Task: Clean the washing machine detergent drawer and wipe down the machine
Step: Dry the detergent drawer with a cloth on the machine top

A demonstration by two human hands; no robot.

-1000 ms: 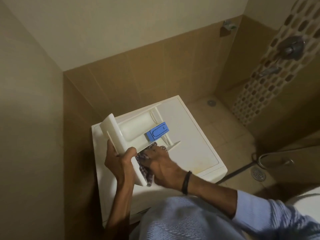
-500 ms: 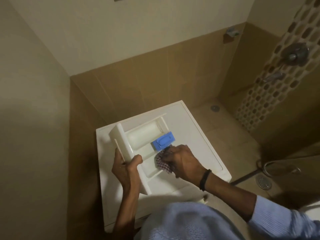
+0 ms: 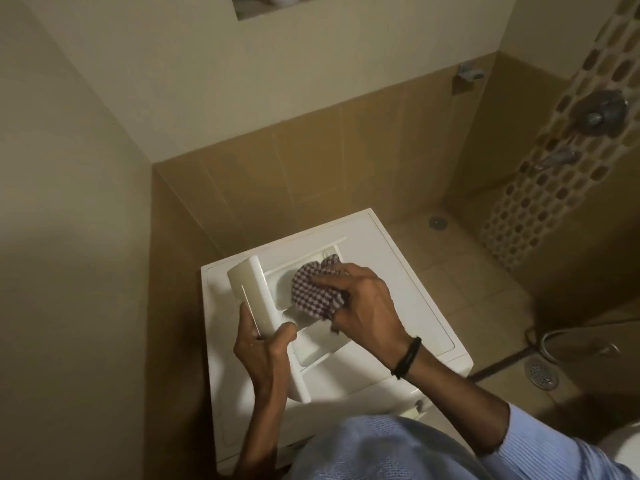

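Now the smooth white plastic drawer (image 3: 258,296) is held angled over the flat machine (image 3: 415,289) top, the left hand (image 3: 263,355) with fingers curled round its slab-like front and the right hand (image 3: 367,306) gripping a nubbly checked cloth (image 3: 311,292) in the far compartment. Tiled walls (image 3: 311,168) crowd the machine's back and left edges; the floor (image 3: 467,271) opens rightward. Half a second ago the cloth worked nearer, beside a blue insert now covered.

One washing machine (image 3: 398,271), one drawer (image 3: 254,299), one cloth (image 3: 311,289), one left hand (image 3: 263,355), one right hand (image 3: 363,303)
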